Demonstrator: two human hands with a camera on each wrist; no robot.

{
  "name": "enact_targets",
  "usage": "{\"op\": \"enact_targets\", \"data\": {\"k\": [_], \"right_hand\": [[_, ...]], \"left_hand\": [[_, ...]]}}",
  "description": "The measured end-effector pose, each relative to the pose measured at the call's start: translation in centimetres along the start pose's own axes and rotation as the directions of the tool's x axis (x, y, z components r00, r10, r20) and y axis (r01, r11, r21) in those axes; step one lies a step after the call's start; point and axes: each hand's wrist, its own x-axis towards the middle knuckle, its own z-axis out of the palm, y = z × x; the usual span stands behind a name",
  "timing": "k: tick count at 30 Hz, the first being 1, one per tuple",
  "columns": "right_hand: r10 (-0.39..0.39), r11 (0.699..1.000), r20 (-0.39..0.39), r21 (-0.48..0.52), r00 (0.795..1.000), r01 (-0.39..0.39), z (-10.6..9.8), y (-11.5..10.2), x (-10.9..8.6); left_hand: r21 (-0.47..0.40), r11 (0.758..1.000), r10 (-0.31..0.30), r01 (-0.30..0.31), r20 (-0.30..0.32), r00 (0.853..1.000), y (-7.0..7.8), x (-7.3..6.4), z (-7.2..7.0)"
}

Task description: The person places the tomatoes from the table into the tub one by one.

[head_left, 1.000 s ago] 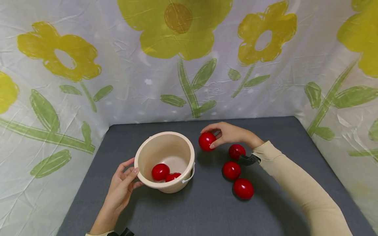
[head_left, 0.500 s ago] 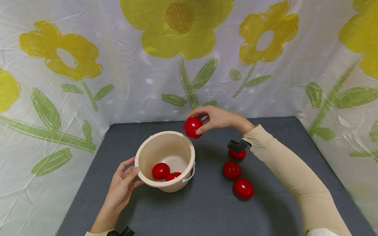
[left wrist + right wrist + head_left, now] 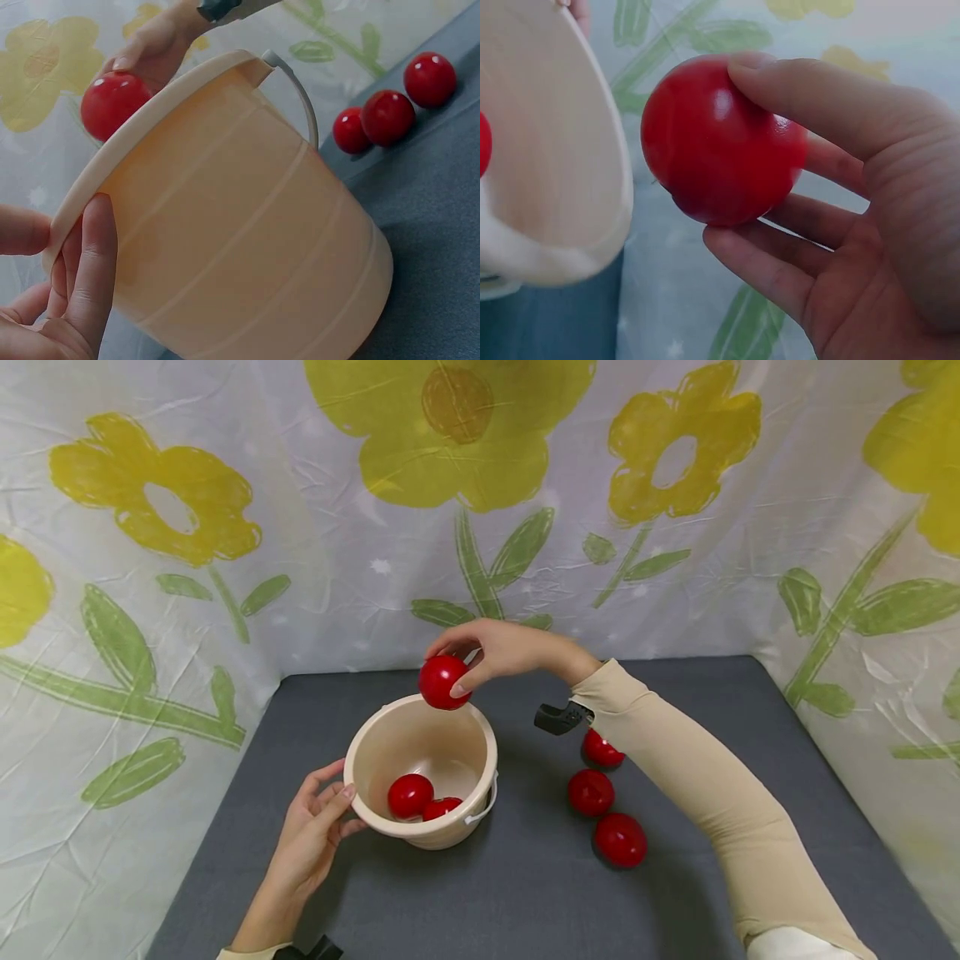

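My right hand [image 3: 502, 647] holds a glossy, tomato-like red ball [image 3: 442, 682] between thumb and fingers, over the far rim of a cream bucket [image 3: 457, 839]. In the right wrist view the held red ball [image 3: 720, 142] sits at the fingertips, beside the bucket wall [image 3: 562, 150]. With thumb and fingers, my left hand [image 3: 307, 835] pinches the bucket's left rim; the left wrist view shows fingers [image 3: 96, 262] against its outer wall. Inside the bucket lie two more red balls, one whole [image 3: 410, 796] and one partly hidden by the near rim.
Three red balls lie in a row on the dark grey table [image 3: 525, 893] right of the bucket: a near one [image 3: 620, 840], a middle one [image 3: 591, 792] and a far one partly covered by my right sleeve [image 3: 690, 760]. A flower-printed curtain [image 3: 330, 568] stands behind.
My right hand has carried its red ball leftward and up, from the table area right of the bucket to over the bucket's far rim. The left hand and bucket stay in place.
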Motion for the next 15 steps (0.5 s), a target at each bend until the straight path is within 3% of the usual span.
{"op": "enact_targets", "data": {"k": [15], "right_hand": [[-0.048,0.997,0.099,-0.049,0.994,0.053,3.0,-0.5,4.1]], "left_hand": [[0.007,1.0,-0.009,0.009,-0.001,1.0,0.0,0.0,0.0]]}}
